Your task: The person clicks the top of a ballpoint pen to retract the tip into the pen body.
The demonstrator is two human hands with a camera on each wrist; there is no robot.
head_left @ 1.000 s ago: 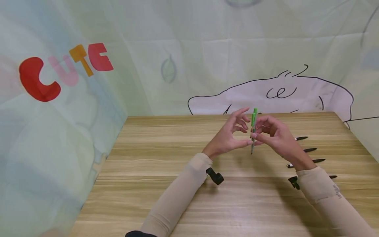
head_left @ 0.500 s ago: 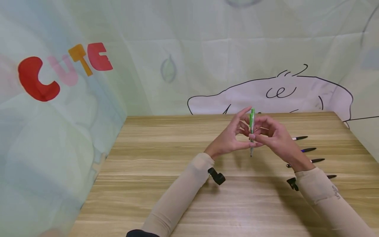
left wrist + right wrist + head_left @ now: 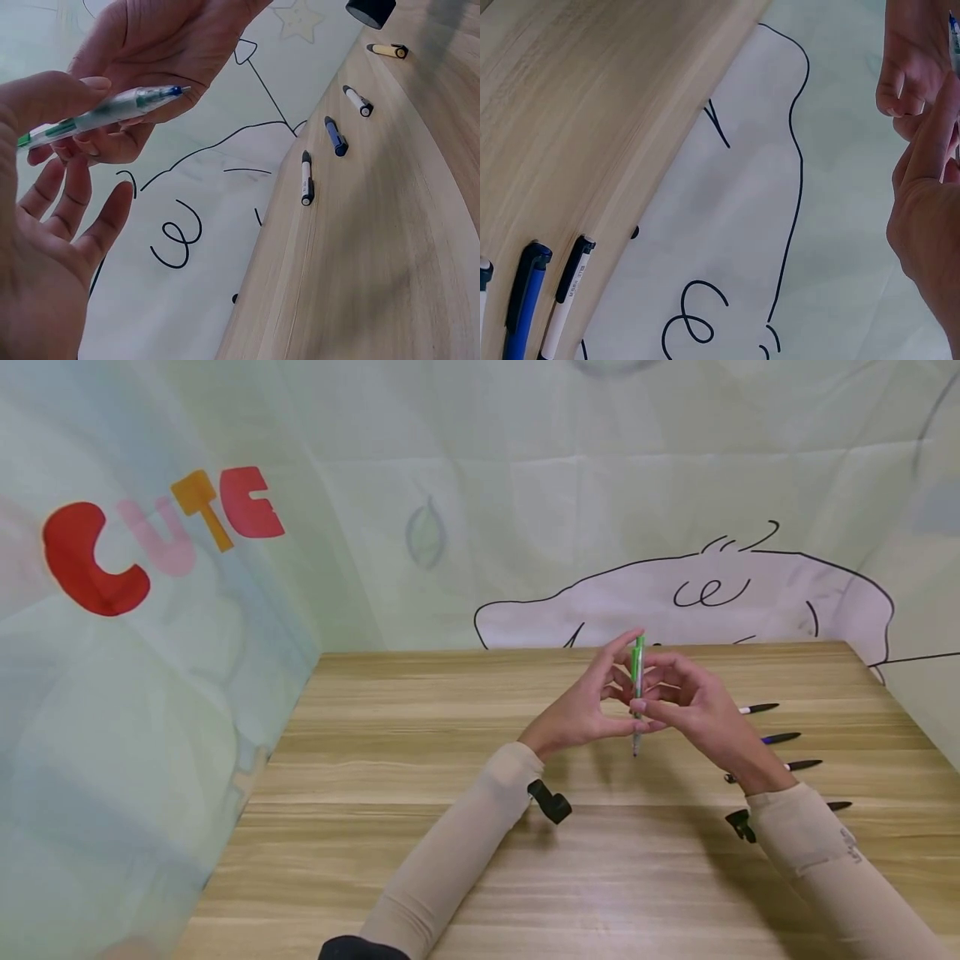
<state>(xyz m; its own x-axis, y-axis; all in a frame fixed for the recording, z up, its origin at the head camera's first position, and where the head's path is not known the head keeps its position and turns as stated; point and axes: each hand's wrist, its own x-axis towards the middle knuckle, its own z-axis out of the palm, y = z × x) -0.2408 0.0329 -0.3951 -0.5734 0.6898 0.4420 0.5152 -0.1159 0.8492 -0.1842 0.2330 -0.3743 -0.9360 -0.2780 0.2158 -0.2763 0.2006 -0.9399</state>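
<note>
A ballpoint pen (image 3: 637, 668) with a green clip and clear barrel stands nearly upright above the table, point down. My right hand (image 3: 708, 710) pinches its barrel between thumb and fingers. My left hand (image 3: 570, 717) spreads round its left side: the index fingertip touches the green top and the thumb lies against the lower barrel, other fingers loosely bent. In the left wrist view the pen (image 3: 112, 112) shows a blue tip at its point. Only a sliver of the pen (image 3: 955, 45) appears at the right wrist view's edge.
On the wooden table (image 3: 420, 793) several pens lie in a row at the right: white (image 3: 307, 178), blue (image 3: 336, 136), another white (image 3: 358, 100) and yellow (image 3: 386, 50), the last partly behind my right sleeve. A printed curtain (image 3: 420, 443) stands behind and at the left.
My left index finger has come onto the pen's green top, from beside it. Pen and right hand have shifted slightly left, with little motion in the last half second.
</note>
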